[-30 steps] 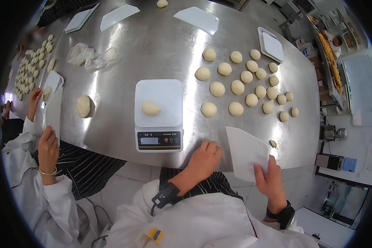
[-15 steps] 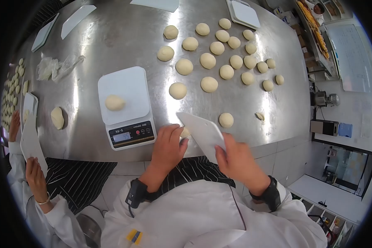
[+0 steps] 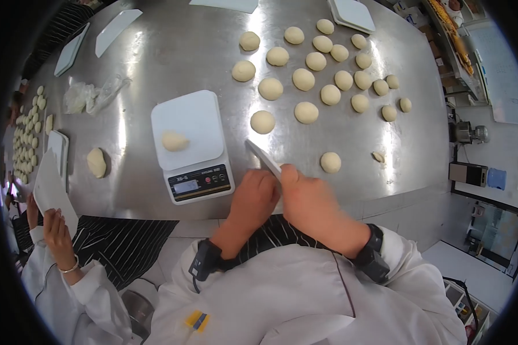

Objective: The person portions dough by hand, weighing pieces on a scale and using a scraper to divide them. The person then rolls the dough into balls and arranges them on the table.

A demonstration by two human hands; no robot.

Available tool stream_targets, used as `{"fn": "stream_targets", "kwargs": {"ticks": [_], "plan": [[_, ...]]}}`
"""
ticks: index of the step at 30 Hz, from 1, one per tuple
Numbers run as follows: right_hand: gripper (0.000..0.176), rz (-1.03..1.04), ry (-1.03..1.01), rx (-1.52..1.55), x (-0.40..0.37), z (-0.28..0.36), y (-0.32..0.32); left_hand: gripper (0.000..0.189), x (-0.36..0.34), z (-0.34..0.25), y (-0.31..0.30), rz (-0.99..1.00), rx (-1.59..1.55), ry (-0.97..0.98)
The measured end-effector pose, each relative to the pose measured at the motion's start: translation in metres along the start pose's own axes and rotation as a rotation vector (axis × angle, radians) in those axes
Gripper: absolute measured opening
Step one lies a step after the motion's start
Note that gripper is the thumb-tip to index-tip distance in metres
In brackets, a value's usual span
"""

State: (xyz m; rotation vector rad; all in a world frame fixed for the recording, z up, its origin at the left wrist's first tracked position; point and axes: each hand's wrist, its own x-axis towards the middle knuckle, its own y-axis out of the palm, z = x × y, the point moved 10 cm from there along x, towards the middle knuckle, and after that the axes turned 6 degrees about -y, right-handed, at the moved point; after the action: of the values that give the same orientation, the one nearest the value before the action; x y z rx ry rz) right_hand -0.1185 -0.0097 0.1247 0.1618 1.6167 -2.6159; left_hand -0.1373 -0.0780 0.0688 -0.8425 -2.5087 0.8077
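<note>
My right hand (image 3: 308, 198) is closed around a white dough scraper (image 3: 262, 154), which is now tilted nearly edge-on with one corner pointing up and left. Right beside it, my left hand (image 3: 253, 195) has its fingers curled at the table's near edge. The small piece of dough at those fingertips half a second ago is now hidden behind my hands. Left of my hands stands a white digital scale (image 3: 198, 118), a lump of dough (image 3: 174, 141) lying on its plate. One round dough ball (image 3: 263, 122) sits just beyond the scraper, another dough ball (image 3: 330, 162) to the right.
Several dough balls (image 3: 303, 79) spread over the steel table (image 3: 184, 52). A dough scrap (image 3: 378, 156) lies at right, an oblong dough piece (image 3: 96, 163) left of the scale. At left, a co-worker's hand (image 3: 59, 233) holds a white scraper (image 3: 52, 187). A crumpled plastic bag (image 3: 92, 96) lies farther back.
My right hand has moved left against my left hand, and the scraper has turned from showing its broad face to nearly edge-on. The whole view has shifted slightly.
</note>
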Motion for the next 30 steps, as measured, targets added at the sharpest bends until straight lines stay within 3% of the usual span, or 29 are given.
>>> {"fn": "stream_targets", "kwargs": {"ticks": [2, 6, 9, 12, 17, 18, 19, 22, 27, 29, 30], "plan": [[0.025, 0.092, 0.045, -0.003, -0.002, -0.011, 0.002, 0.018, -0.001, -0.007, -0.028, -0.036, 0.0, 0.001], [0.019, 0.067, 0.052, -0.002, -0.004, -0.028, 0.002, 0.02, 0.02, 0.016, -0.134, -0.414, 0.275, -0.007], [0.018, 0.038, 0.033, 0.0, -0.004, -0.026, 0.0, 0.032, 0.046, 0.049, -0.14, -0.326, 0.492, -0.03], [0.02, 0.057, 0.063, -0.027, -0.003, -0.021, -0.003, 0.04, 0.048, 0.042, -0.139, -0.306, 0.62, -0.012], [0.027, 0.029, 0.068, 0.062, -0.004, -0.02, -0.006, 0.054, 0.02, 0.05, -0.164, -0.374, 0.521, -0.112], [0.035, 0.088, 0.025, 0.045, -0.008, -0.019, 0.003, 0.051, 0.007, 0.055, -0.166, -0.426, 0.521, -0.027], [0.035, -0.014, -0.117, 0.04, -0.011, -0.01, -0.003, 0.044, -0.001, 0.063, -0.164, -0.462, 0.515, -0.045], [0.037, 0.156, -0.043, 0.112, -0.01, -0.007, -0.015, 0.028, 0.007, 0.051, -0.154, -0.366, 0.402, -0.046], [0.035, 0.043, 0.028, 0.169, -0.027, -0.015, -0.048, 0.025, 0.005, 0.026, -0.125, -0.36, 0.198, 0.011], [0.031, -0.011, 0.045, 0.176, -0.039, -0.021, -0.057, 0.026, 0.008, 0.019, -0.074, -0.016, 0.004, 0.011], [0.03, -0.106, 0.068, 0.173, -0.046, -0.03, -0.064, 0.026, 0.008, 0.003, -0.056, 0.028, 0.038, 0.077]]}}
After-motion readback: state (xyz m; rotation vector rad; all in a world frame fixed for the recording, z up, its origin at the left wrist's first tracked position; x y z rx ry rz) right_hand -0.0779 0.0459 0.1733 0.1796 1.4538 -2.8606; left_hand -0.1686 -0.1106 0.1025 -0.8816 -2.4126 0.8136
